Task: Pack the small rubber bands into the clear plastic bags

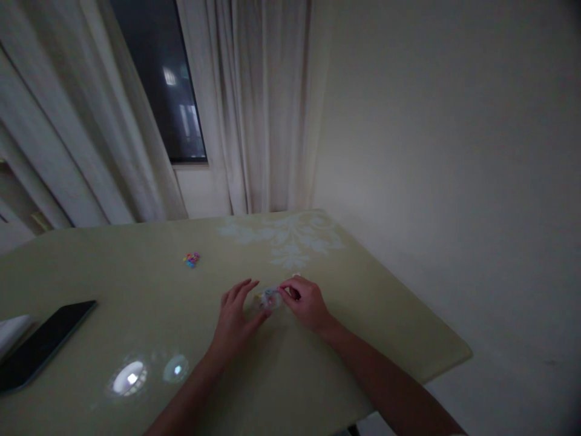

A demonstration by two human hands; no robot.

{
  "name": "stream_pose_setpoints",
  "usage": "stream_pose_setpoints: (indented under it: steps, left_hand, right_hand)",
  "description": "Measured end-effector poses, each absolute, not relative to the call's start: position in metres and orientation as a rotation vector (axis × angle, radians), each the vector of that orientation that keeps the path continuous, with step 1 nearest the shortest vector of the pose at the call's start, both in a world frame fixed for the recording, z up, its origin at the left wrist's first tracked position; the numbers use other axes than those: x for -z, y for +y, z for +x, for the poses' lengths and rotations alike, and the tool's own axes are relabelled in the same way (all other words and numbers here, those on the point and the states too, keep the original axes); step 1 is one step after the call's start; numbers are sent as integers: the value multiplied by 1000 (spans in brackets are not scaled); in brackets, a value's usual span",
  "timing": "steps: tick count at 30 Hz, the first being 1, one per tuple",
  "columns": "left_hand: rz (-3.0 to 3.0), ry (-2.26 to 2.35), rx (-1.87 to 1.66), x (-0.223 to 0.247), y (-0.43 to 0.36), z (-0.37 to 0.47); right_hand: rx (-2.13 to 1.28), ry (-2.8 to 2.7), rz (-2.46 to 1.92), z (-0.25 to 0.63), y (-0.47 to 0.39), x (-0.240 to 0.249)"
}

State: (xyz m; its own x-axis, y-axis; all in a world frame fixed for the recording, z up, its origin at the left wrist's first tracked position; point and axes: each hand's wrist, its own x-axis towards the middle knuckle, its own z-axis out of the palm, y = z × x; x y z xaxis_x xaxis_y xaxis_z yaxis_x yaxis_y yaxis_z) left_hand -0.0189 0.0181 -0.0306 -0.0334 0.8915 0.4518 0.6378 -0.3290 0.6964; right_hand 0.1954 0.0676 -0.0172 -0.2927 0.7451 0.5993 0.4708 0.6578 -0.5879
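Observation:
A small clear plastic piece (271, 298), with bits of pink and yellow showing in it, lies between my two hands on the table. My left hand (236, 315) is spread around its left side, fingers apart and the thumb near its lower edge. At its upper right, the thumb and index finger of my right hand (306, 301) are pinched together; what they hold is too small to make out. Farther back on the left, a little pile of colourful bits (191, 260) rests on the table.
The pale green table (136, 272) has a white leaf pattern at its back right. A black tablet or phone (45, 345) and a white object (13, 332) lie at the left. Curtains and a dark window stand behind, and a wall runs along the right.

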Motion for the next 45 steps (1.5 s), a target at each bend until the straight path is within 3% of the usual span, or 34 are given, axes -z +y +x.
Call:
stream_pose_setpoints:
  steps: [9,30,45]
  left_hand:
    - [2112,1657,-975,51,29,-23]
    - [2183,1553,-908,42,19,-16]
    - [2205,1540,-826,36,15,-14]
  right_hand:
    - [-516,-1968,-1018,196,77,24]
    - [-543,-2255,-936,194,69,24]
    - [62,-2566,-763,190,65,24]
